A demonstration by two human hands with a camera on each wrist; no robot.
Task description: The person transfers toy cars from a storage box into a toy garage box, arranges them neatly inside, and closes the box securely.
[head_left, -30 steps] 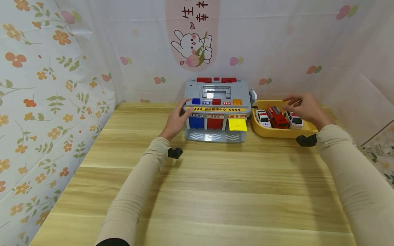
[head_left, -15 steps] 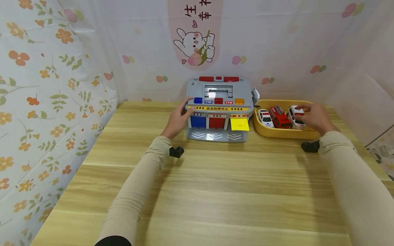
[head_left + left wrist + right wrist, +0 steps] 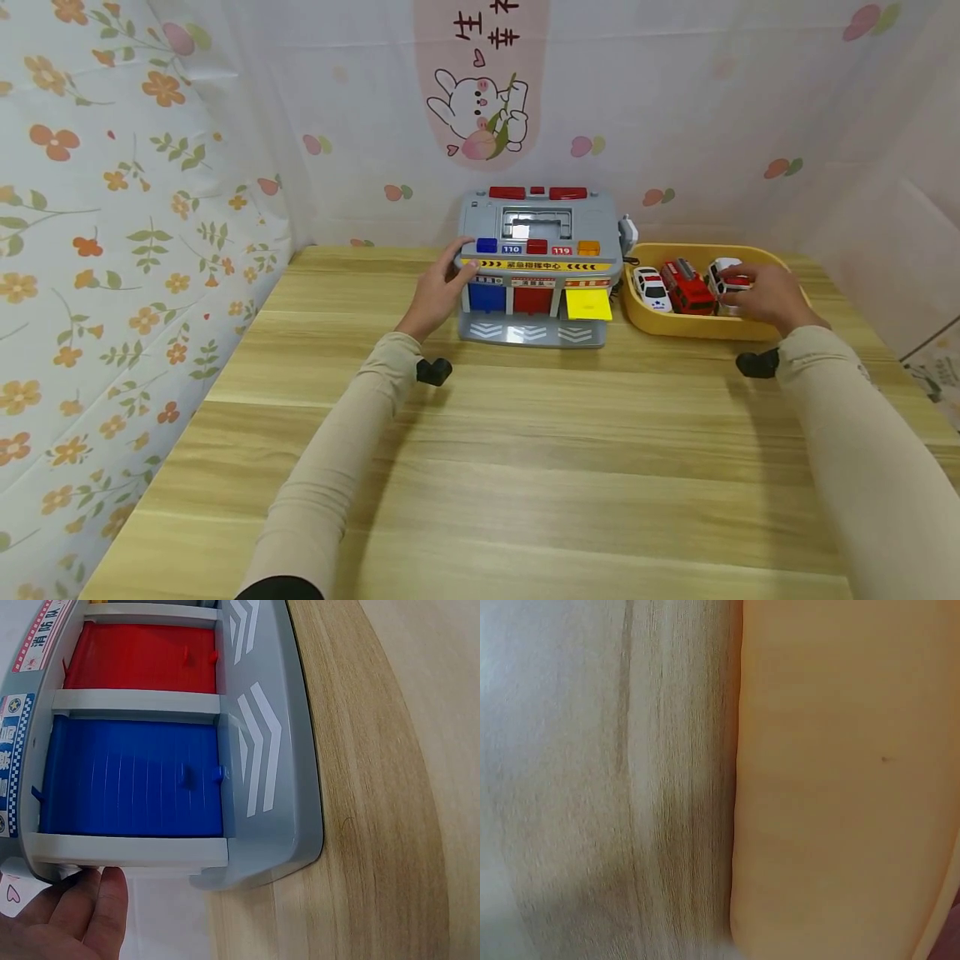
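Note:
A grey toy rescue station (image 3: 480,218) stands at the back of the table, with blue, red and yellow doors; the yellow door (image 3: 588,305) is raised. My left hand (image 3: 437,293) grips its left end, thumb on the front edge. In the left wrist view, curled fingers (image 3: 109,911) lie against the side wall beside the blue door (image 3: 135,776). On the right, my right hand (image 3: 776,296) reaches into a yellow tray (image 3: 675,325) and pinches a white toy car (image 3: 722,268), partly hidden by the fingers. The right wrist view does not show this grip.
Left of that car in the tray lie a red toy fire truck (image 3: 687,287) and a white toy police car (image 3: 651,290). The wooden table (image 3: 570,467) spreads in front. A printed cloth (image 3: 645,100) hangs behind.
My right hand has come down into the tray and closed on the white car. The left hand keeps its hold on the station. The view has shifted slightly.

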